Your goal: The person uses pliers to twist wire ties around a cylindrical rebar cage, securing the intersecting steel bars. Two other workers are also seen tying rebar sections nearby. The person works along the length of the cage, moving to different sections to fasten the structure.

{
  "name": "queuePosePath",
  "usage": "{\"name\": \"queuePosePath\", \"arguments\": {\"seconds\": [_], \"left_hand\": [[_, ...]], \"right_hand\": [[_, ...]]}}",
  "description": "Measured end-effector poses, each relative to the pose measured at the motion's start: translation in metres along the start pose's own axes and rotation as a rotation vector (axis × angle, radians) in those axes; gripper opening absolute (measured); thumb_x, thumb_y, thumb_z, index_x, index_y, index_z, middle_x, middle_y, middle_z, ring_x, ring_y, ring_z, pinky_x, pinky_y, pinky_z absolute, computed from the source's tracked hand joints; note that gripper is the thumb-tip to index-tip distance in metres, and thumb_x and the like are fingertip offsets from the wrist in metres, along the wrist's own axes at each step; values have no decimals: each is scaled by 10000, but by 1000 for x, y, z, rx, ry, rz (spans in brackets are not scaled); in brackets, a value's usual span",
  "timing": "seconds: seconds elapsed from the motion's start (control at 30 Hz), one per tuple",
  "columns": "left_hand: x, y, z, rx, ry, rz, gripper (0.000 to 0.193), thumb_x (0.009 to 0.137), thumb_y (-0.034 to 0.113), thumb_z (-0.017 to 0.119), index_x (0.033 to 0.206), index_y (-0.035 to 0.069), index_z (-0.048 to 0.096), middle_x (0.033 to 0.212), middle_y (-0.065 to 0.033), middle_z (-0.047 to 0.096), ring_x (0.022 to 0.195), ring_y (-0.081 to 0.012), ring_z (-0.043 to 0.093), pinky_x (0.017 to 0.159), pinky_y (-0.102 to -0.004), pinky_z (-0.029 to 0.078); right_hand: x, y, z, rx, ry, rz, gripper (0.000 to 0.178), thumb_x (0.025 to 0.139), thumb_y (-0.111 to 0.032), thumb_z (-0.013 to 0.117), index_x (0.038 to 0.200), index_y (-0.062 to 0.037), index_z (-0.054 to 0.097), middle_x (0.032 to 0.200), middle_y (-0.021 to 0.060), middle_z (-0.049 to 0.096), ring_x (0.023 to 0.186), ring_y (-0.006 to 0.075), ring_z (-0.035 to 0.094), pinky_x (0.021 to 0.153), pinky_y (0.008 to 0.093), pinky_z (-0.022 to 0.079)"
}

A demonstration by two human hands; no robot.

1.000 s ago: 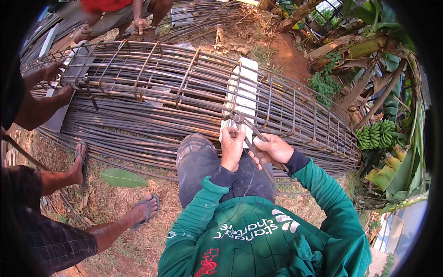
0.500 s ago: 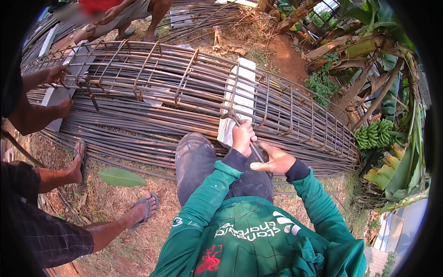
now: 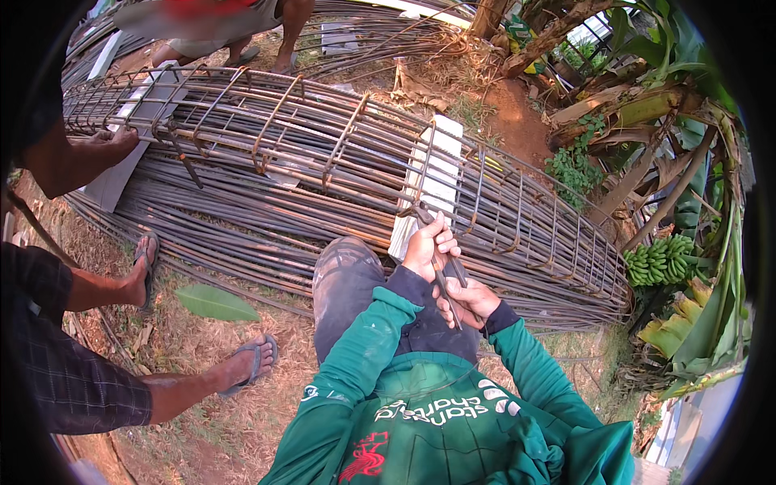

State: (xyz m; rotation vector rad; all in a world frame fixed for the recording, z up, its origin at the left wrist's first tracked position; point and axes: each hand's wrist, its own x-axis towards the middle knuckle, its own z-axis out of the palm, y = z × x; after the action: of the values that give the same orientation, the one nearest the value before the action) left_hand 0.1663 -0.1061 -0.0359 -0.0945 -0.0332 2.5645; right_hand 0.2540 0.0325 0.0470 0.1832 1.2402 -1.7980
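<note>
Left hand (image 3: pixel 427 246) and right hand (image 3: pixel 471 297) both clench a metal tool (image 3: pixel 443 271) at the near edge of the rebar cage (image 3: pixel 339 153). Risk: tool may slip off the bar, pinching fingers.

Bare dirt ground (image 3: pixel 202 388) with dry grass and leaf litter carries everything. A broad pile of long steel rebars (image 3: pixel 226 218) lies flat on it, running from the upper left to the right. On top of the pile rests a tied rebar cage (image 3: pixel 339 153), lying on its side along the same direction. White flat boards (image 3: pixel 440 174) sit inside the cage. A green leaf (image 3: pixel 214 303) lies on the dirt just beside the pile's near edge. More loose bars (image 3: pixel 380 28) lie on the ground beyond the cage.
</note>
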Motion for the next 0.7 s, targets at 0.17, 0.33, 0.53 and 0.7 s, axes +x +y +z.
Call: {"name": "queuePosePath", "arguments": {"seconds": [0.17,0.33,0.53,0.7], "left_hand": [[27,-31,17,208,491,347,385,1063,363,511,754,139,460,600,49,343,482,-88,333,476,-299,384],[34,-37,18,314,643,414,424,1024,401,587,735,118,460,575,35,370,443,-92,344,417,-298,367],[30,-39,11,437,690,464,502,1000,454,615,685,107,436,547,15,397,418,-106,367,386,-301,357],[37,-39,6,423,698,495,502,998,447,622,673,121,423,527,22,393,412,-97,368,383,-294,342]], "right_hand": [[-18,-14,-5,-1554,668,-59,490,837,-325,792,1115,8,564,960,203,661,870,353,680,778,453,538],[14,12,-1,-1613,971,-46,439,852,-320,753,1056,11,549,883,271,684,873,444,682,769,537,527],[17,18,-17,-1573,876,-195,425,811,-260,759,1053,14,543,912,263,687,870,445,680,755,537,526],[28,31,-33,-1630,995,-357,386,778,-212,734,1073,-14,583,871,254,684,833,456,672,742,543,521]]}}
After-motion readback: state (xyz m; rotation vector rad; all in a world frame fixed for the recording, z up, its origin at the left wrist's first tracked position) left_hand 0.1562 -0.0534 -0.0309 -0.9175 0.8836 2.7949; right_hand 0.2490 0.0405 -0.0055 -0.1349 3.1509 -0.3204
